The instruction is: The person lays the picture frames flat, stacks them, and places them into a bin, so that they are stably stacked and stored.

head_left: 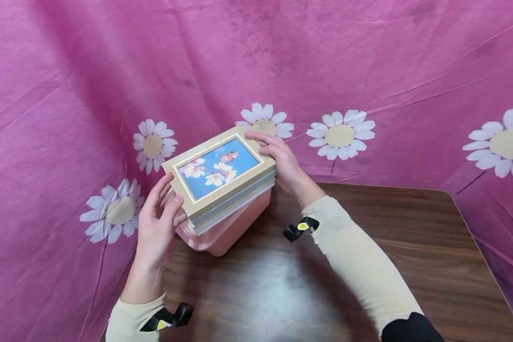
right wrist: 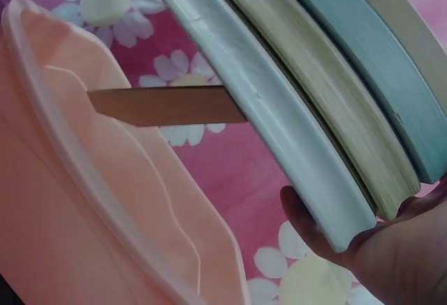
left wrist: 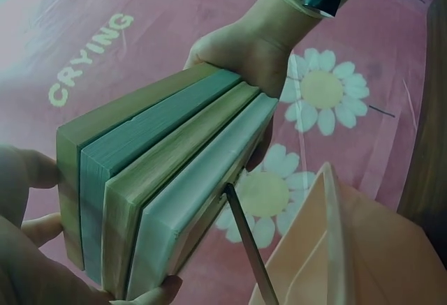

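Note:
Both hands hold a stack of several picture frames [head_left: 226, 199] over a pink plastic bin [head_left: 239, 230]. My left hand [head_left: 156, 225] grips the stack's near left end, and my right hand [head_left: 284, 166] grips its far right end. The top frame is beige, with a picture of white blossoms and a butterfly on blue. Beneath it, in the left wrist view, come a blue frame [left wrist: 160, 123], a wood-toned frame [left wrist: 178, 148] and a whitish frame [left wrist: 202, 172]. A brown support leg [right wrist: 167, 106] sticks out from the lowest frame toward the bin. The bin's inside is mostly hidden.
A dark wooden table [head_left: 367, 228] carries the bin and extends to the right. Pink cloth [head_left: 282, 57] with white daisies hangs behind and on both sides. Each wrist wears a small black camera [head_left: 301, 228].

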